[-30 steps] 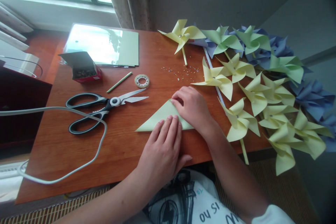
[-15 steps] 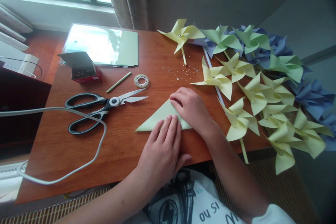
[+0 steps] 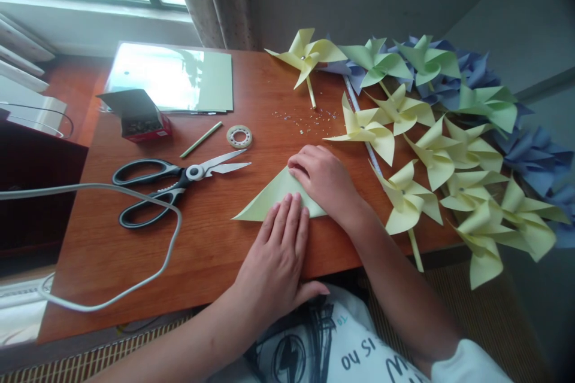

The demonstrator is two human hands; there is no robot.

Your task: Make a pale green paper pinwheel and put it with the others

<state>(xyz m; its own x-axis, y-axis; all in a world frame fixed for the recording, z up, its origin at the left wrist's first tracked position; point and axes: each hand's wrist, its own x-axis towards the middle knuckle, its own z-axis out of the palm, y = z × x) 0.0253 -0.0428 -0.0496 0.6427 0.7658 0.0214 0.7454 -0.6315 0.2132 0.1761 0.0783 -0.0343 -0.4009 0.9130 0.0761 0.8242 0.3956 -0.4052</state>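
A pale green sheet of paper (image 3: 265, 194), folded into a triangle, lies on the table with its long edge towards me. My left hand (image 3: 281, 245) presses flat on it near that edge, fingers stretched out and thumb apart. At the top corner, my right hand (image 3: 322, 179) is curled, thumb and fingertips closed on the paper. The right part of the sheet is hidden under my hands. Left of the paper lie large scissors (image 3: 186, 176) with black and grey handles, blades parted and pointing at it.
Beyond the scissors are a roll of tape (image 3: 239, 137), a pale green paper stick (image 3: 201, 139) and an open red box (image 3: 144, 122). A plastic folder with green sheets (image 3: 216, 81) lies behind. Several paper pinwheels (image 3: 406, 194) crowd the right side. A white cable (image 3: 173, 245) crosses the left.
My left hand has slid slightly, its thumb now further out from the palm. My right hand stays at the top corner. The view has shifted a little.
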